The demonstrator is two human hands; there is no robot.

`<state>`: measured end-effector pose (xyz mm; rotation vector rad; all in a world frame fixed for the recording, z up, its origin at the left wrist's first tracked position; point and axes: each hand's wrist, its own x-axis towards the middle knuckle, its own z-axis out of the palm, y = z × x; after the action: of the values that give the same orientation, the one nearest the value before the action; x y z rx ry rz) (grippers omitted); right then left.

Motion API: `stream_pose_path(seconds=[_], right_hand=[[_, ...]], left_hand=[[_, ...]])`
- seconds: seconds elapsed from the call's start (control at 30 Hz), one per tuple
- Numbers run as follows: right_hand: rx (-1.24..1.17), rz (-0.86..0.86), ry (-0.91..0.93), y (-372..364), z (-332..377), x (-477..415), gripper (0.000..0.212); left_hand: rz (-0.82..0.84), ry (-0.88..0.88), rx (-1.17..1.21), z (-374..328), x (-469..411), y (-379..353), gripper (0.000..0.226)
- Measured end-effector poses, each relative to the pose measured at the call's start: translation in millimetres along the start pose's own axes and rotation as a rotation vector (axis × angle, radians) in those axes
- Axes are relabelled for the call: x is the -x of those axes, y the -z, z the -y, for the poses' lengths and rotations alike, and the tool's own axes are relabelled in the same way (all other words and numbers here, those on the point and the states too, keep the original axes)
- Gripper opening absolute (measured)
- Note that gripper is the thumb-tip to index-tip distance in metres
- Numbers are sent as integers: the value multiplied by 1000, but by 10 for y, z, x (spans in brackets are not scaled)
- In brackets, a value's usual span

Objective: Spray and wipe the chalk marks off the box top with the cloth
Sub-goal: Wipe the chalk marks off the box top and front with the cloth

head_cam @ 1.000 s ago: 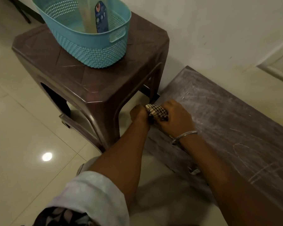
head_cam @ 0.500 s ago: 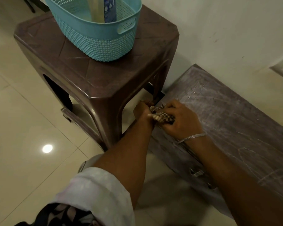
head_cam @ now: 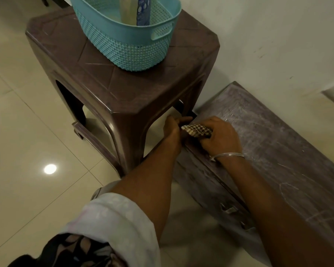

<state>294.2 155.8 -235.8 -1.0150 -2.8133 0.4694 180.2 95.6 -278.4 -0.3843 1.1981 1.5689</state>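
A long brown box (head_cam: 274,143) lies on the floor along the wall, its top smeared with white chalk marks. At its near left corner my right hand (head_cam: 220,137) grips a checked cloth (head_cam: 196,130), bunched up against the box top. My left hand (head_cam: 173,128) holds the cloth's other end just off the box corner, fingers curled round it. A spray bottle (head_cam: 141,10) stands in the teal basket (head_cam: 127,41); only its lower part shows.
A brown plastic stool (head_cam: 108,87) stands left of the box, almost touching its corner, and carries the teal basket. Pale floor tiles (head_cam: 27,151) spread to the left. A white wall (head_cam: 268,41) runs behind the box.
Both hands stay at the box corner on the cloth, which now looks more spread between them. The view has shifted a little.
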Motion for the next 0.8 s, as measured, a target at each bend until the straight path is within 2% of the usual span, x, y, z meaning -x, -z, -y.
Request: stream_pose_path(seconds=[0.13,0.3,0.43,0.5,0.63,0.8], right_hand=[[-39,91,121,-24,55,103,38],[-74,-123,-87,27,-29,56,30],[-124,26,93,-15,19,156,38],[-144,3,62,-15,-38,98,35],[-79,-157,-85,-47,-30,-30,26],[-93,-4,112,-59,-50,72,47]], left_hand=[[134,-57,-105,-9,-21,47,62],[292,-125,-256,-152,-75,-8,58],[377,-144,-266,-122,-207,-22,55],[389,-141,-320,-131,-268,-23,54],[387,-73,-292,-151,-306,-75,51],[375,-158,-319,-125,-299,-73,52]])
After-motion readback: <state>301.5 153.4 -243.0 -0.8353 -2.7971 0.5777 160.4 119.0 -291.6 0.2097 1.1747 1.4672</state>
